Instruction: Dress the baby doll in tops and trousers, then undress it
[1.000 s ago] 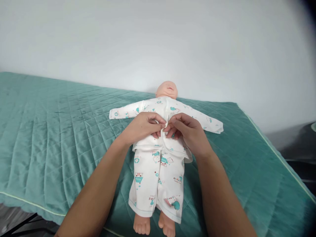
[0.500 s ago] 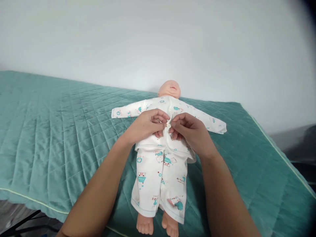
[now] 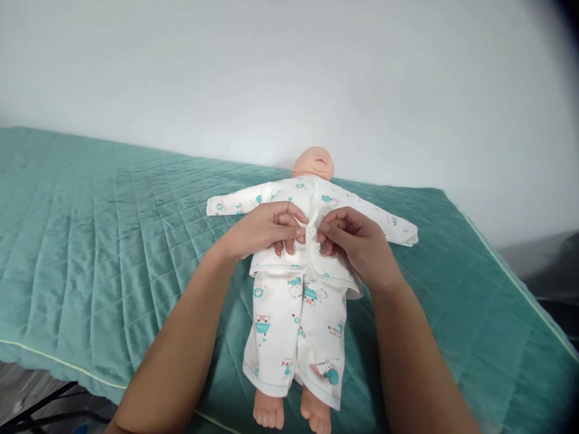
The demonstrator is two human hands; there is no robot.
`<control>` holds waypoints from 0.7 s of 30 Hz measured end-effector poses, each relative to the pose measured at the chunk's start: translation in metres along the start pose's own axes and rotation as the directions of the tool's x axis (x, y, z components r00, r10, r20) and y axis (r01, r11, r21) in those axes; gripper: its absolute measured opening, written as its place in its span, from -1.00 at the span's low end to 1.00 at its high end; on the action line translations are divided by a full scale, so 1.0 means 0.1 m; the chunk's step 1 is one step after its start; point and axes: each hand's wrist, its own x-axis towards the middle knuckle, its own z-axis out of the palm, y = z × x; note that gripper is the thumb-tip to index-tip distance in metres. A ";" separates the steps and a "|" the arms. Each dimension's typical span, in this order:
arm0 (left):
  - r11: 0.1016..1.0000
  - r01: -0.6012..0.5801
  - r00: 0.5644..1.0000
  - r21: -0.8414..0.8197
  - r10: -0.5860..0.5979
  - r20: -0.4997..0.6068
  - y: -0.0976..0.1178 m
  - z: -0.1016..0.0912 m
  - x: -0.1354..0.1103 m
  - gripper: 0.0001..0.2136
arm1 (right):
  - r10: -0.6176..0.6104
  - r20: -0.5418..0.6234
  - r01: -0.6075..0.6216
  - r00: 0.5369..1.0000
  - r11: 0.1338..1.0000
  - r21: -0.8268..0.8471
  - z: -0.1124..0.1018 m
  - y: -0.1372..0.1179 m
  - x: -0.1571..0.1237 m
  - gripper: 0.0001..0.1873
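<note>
A baby doll (image 3: 313, 161) lies on its back with its feet toward me, in a white printed jacket (image 3: 280, 262) and matching trousers (image 3: 275, 325). On the jacket's front edge a round pale button (image 3: 311, 231) shows, lying flat over the cloth. My left hand (image 3: 275, 228) is closed in a pinch on the jacket front just left of the button. To the right of it, my right hand (image 3: 350, 235) pinches the other front edge between thumb and forefinger. The remaining fingers of both hands rest curled on the doll's belly.
A green quilted cover (image 3: 136, 241) spreads over the table under the doll. Behind it rises a pale wall (image 3: 271, 72). The cover's piped edge (image 3: 511, 271) runs down the right side, and a dark metal leg (image 3: 43, 401) shows at lower left.
Both hands have drawn slightly apart from the button, which now sits flatter and more fully exposed on the jacket front. The view has shifted a little.
</note>
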 end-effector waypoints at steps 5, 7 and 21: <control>1.000 0.018 1.000 0.023 -0.018 0.010 0.00 0.01 0.00 -0.81 | -0.011 -0.039 0.010 0.999 1.000 -0.020 0.02 0.00 0.00 -0.87; 0.999 0.021 1.000 0.035 -0.021 0.005 0.02 0.02 0.00 -0.81 | -0.009 -0.052 0.008 0.999 1.000 -0.027 0.03 0.00 0.00 -0.86; 0.998 0.038 0.999 0.048 -0.037 -0.013 0.03 0.05 0.01 -0.87 | 0.000 -0.112 -0.003 0.994 1.000 -0.031 0.07 -0.02 0.00 -0.86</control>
